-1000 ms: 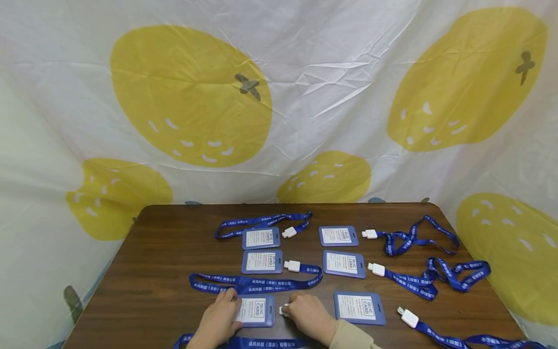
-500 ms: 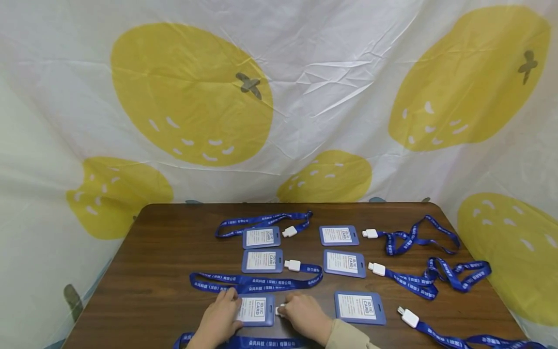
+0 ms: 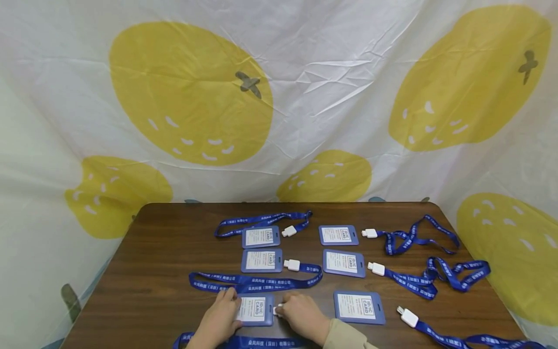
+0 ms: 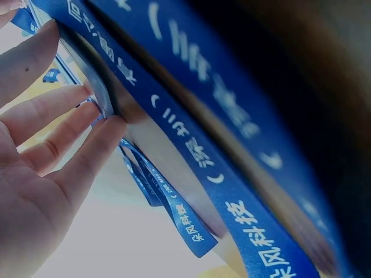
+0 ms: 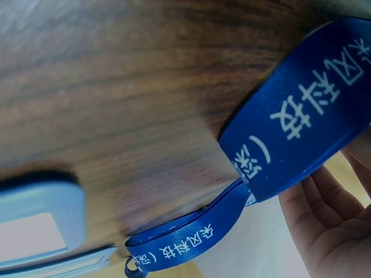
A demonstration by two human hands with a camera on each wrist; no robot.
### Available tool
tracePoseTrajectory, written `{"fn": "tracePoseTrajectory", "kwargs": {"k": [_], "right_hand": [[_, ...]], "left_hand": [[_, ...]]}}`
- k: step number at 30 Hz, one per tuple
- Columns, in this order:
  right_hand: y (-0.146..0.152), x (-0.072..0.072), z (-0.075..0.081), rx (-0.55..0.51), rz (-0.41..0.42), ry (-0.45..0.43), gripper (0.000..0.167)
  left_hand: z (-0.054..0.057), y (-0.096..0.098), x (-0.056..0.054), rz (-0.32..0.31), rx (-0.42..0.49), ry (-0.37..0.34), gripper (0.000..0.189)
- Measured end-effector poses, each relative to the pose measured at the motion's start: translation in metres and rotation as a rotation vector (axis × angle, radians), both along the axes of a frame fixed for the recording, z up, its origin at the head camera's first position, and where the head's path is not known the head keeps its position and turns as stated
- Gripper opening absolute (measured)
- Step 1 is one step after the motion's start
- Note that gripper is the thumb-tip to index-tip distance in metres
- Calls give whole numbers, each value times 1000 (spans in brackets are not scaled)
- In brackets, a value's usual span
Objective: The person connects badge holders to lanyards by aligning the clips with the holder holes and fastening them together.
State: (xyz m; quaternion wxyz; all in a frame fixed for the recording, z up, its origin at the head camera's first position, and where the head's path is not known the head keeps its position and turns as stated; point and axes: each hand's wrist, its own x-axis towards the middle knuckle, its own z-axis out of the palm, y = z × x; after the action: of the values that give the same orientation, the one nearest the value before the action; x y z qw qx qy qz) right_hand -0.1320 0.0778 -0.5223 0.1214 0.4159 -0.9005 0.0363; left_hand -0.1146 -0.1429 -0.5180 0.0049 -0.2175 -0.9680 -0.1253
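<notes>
At the table's front, my left hand [image 3: 218, 317] holds a blue ID card holder [image 3: 257, 310] flat, its thumb at the lower edge and its fingers at the upper left. In the left wrist view those fingers [image 4: 81, 150] meet the holder's edge. Just right of the holder's slotted end, my right hand [image 3: 303, 316] pinches a white lanyard clip [image 3: 276, 310], mostly covered by the fingertips. Whether the clip touches the holder is too small to tell. The clip's blue lanyard [image 3: 271, 343] loops below both hands; this strap [image 5: 301, 116] partly hides the right hand in the right wrist view.
Another card holder [image 3: 359, 307] lies right of my right hand, with a loose lanyard clip [image 3: 410, 317] beyond it. Several more holders lie farther back, each beside a blue lanyard. One lanyard [image 3: 257, 283] runs just behind my hands. A fruit-print curtain [image 3: 331, 111] hangs behind the table.
My right hand has slid slightly left, bringing the white clip up close to the card holder's slotted end. The left hand and the holder have stayed in place.
</notes>
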Motion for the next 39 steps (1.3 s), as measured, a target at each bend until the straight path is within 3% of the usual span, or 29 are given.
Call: {"fn": "tracePoseTrajectory", "kwargs": {"k": [14, 21, 31, 39], "right_hand": [[-1, -2, -3, -3, 12, -7, 9], [-1, -2, -3, -12, 18, -7, 9], [-3, -1, -3, -3, 16, -15, 9], [-2, 0, -1, 12, 22, 11, 9]], "left_hand": [[4, 3, 0, -8, 24, -17, 39], [1, 3, -2, 20, 12, -69, 41], [-3, 1, 0, 12, 62, -24, 38], [-3, 2, -2, 9, 48, -44, 38]]}}
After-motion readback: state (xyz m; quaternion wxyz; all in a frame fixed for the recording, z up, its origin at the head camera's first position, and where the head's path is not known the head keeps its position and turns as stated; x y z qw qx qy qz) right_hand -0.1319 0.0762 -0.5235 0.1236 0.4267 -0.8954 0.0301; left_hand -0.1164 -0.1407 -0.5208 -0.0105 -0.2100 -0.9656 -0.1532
